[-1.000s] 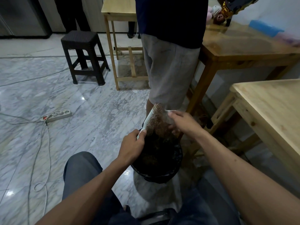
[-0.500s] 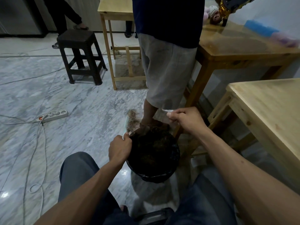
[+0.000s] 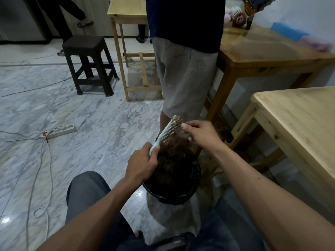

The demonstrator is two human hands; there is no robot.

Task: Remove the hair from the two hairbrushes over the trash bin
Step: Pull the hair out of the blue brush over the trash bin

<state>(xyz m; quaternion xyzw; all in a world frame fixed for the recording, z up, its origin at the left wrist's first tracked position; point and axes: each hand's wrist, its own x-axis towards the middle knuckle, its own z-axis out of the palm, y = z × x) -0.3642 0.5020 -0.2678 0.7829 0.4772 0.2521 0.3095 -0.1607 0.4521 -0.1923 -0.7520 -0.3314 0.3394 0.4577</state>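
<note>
My left hand [image 3: 142, 164] grips the handle of a pale blue hairbrush [image 3: 167, 132], held tilted with its bristles facing right, above the black trash bin [image 3: 174, 194] between my knees. A clump of brown hair [image 3: 175, 142] hangs from the bristles into the bin. Against the bristles near the brush's tip, my right hand [image 3: 201, 134] pinches the hair between its fingers. The bin holds a dark mass of hair. A second hairbrush is not visible.
A person in grey shorts [image 3: 183, 77] stands right behind the bin. Wooden tables stand at right [image 3: 304, 127], back right [image 3: 262, 51] and back [image 3: 126, 13]. A black stool [image 3: 87, 57], a power strip [image 3: 59, 131] and cables lie on the marble floor to the left.
The brush was lowered to the left of the bin half a second ago; now my left hand has raised it back over the bin and my right hand is at its bristles again.
</note>
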